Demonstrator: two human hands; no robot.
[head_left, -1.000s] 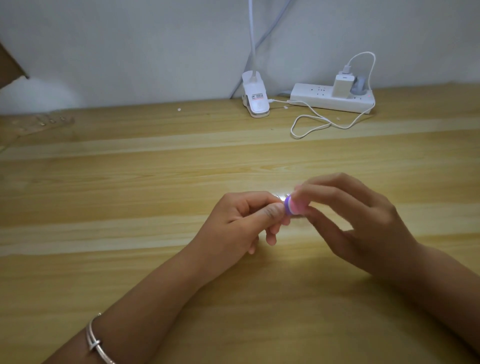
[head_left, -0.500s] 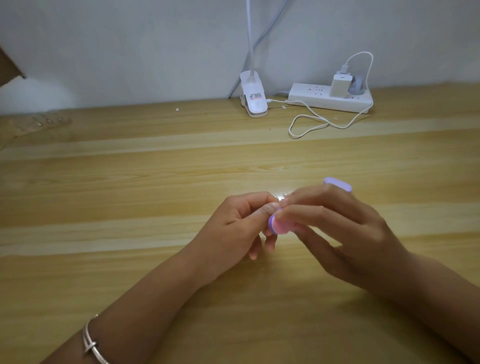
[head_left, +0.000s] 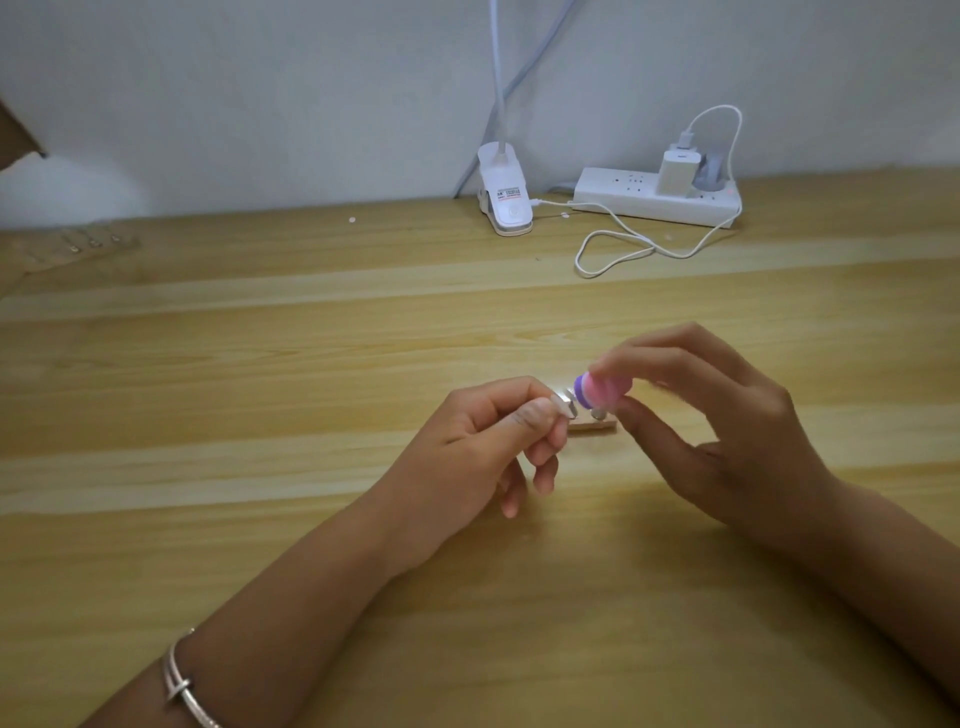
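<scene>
Left hand (head_left: 483, 447) is seen pinching a small metal piece (head_left: 565, 405) with thumb and forefinger, while a pink-purple stack (head_left: 602, 391) is pinched by right hand (head_left: 737, 415) just beside it, both held above a wood strip (head_left: 592, 427) on the table (head_left: 260, 364).
</scene>
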